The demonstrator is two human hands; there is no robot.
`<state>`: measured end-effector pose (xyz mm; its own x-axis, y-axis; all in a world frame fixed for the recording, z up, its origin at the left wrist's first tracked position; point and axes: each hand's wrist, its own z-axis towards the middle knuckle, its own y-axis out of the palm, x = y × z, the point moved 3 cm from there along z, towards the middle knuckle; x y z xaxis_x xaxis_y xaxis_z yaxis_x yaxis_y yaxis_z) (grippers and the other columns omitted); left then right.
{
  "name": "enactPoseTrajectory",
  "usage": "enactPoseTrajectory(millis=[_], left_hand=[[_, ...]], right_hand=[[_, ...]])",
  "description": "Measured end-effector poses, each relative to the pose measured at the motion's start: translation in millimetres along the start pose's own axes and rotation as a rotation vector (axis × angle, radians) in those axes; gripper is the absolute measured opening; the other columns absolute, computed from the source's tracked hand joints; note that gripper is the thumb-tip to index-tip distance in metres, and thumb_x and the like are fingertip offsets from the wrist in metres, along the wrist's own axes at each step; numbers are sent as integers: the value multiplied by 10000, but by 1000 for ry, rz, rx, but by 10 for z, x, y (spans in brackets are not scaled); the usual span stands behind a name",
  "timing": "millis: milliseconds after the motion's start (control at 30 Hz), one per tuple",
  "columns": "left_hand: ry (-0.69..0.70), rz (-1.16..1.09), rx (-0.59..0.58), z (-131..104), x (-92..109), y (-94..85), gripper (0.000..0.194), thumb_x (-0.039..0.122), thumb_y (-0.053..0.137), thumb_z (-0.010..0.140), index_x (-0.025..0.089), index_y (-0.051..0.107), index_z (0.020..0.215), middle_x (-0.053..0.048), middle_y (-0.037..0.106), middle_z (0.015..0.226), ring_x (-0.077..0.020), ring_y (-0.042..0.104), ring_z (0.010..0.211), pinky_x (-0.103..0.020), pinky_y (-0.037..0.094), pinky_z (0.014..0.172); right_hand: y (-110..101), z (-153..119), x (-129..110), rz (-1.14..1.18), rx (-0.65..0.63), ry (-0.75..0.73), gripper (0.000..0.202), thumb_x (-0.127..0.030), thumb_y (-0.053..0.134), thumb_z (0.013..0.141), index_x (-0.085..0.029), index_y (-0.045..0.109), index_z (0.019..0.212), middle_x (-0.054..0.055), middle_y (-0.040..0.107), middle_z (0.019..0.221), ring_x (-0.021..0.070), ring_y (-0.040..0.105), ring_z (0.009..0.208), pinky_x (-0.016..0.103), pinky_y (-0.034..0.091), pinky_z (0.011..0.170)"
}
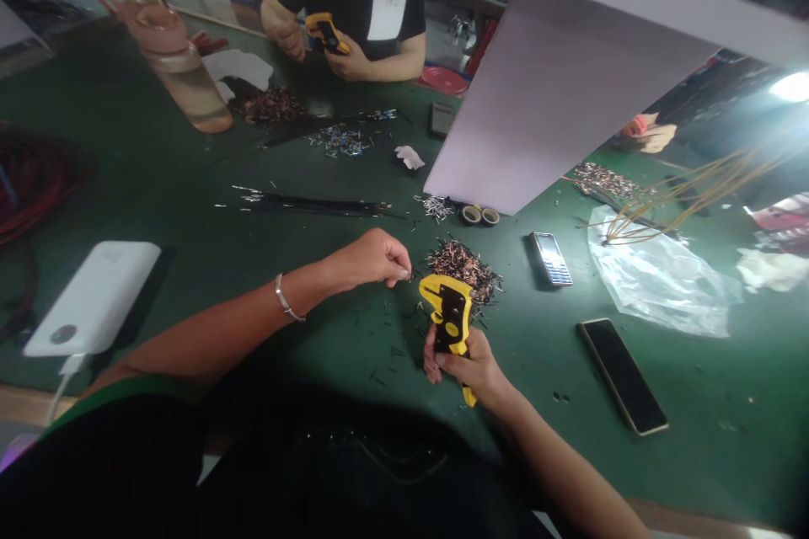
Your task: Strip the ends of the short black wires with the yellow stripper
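Observation:
My right hand is wrapped round the handles of a yellow and black wire stripper, its jaws tilted up and to the left. Fingertips pinched together, my left hand is just left of the stripper's jaws; whatever is in the pinch is too small to make out. Behind the stripper lies a pile of short wire pieces, coppery and black. Small dark scraps are scattered on the green table beneath my hands. A bundle of thin black wires with bright ends lies beyond my left hand.
Left are a white power bank with a cable and a bottle. Right are a keypad phone, a smartphone and a plastic bag. A pale panel stands upright. Opposite, a person holds another wire stripper.

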<state>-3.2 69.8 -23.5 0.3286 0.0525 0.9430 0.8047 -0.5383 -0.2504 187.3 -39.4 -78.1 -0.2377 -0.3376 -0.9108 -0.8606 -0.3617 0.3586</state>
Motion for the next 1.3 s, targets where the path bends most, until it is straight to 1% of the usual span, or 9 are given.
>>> enactPoseTrajectory(millis=[133, 233, 433, 533, 633, 767, 1033, 1300], left_hand=[[18, 43, -1, 22, -30, -3, 71, 208, 624, 654, 166, 672, 622, 3, 563, 473, -83, 414, 446, -263, 307, 486], [-1, 36, -8, 30, -39, 8, 85, 211, 613, 658, 152, 671, 640, 9, 560, 479, -74, 409, 443, -251, 298, 480], [15, 111, 33, 48, -62, -6, 116, 200, 588, 658, 124, 676, 658, 11, 562, 492, -72, 435, 469, -238, 320, 513], [8, 91, 38, 62, -86, -18, 122, 197, 588, 657, 119, 681, 670, 8, 567, 497, -75, 438, 471, -246, 333, 527], [-14, 72, 42, 78, -102, -30, 107, 192, 595, 650, 119, 673, 655, 10, 560, 488, -73, 428, 460, -250, 335, 528], [-34, 72, 36, 101, -129, -33, 101, 193, 595, 653, 120, 665, 654, 14, 559, 487, -63, 401, 438, -243, 305, 494], [-27, 105, 52, 120, -167, -38, 108, 174, 580, 653, 110, 667, 660, 8, 561, 488, -61, 409, 434, -238, 295, 474], [-20, 117, 49, 160, -205, -28, 115, 164, 579, 644, 103, 675, 653, 4, 562, 482, -63, 415, 438, -240, 307, 498]], right_hand=[[9, 14, 24, -21, 18, -3, 176, -214, 723, 704, -157, 578, 787, -26, 551, 581, 109, 507, 448, 278, 458, 459], [17, 15, 32, -40, 37, 0, 178, -201, 711, 698, -161, 563, 789, -29, 545, 588, 102, 498, 442, 269, 450, 446], [22, 18, 122, -47, 82, 1, 181, -181, 683, 687, -165, 552, 811, -36, 545, 617, 85, 485, 424, 247, 440, 417], [26, 29, 157, -51, 94, 0, 173, -151, 656, 687, -169, 544, 818, -42, 546, 626, 76, 476, 415, 234, 429, 404], [39, 44, 146, -73, 119, 11, 178, -135, 639, 672, -169, 539, 815, -45, 547, 624, 69, 467, 400, 223, 412, 385], [68, 59, 111, -72, 141, 38, 184, -144, 631, 646, -168, 528, 797, -53, 540, 598, 65, 454, 380, 216, 395, 361], [74, 94, 136, -45, 144, 55, 194, -129, 618, 634, -168, 520, 797, -68, 537, 564, 57, 439, 346, 207, 380, 340], [59, 113, 148, -13, 159, 86, 188, -125, 611, 613, -167, 527, 776, -64, 544, 556, 54, 420, 328, 209, 374, 321]])
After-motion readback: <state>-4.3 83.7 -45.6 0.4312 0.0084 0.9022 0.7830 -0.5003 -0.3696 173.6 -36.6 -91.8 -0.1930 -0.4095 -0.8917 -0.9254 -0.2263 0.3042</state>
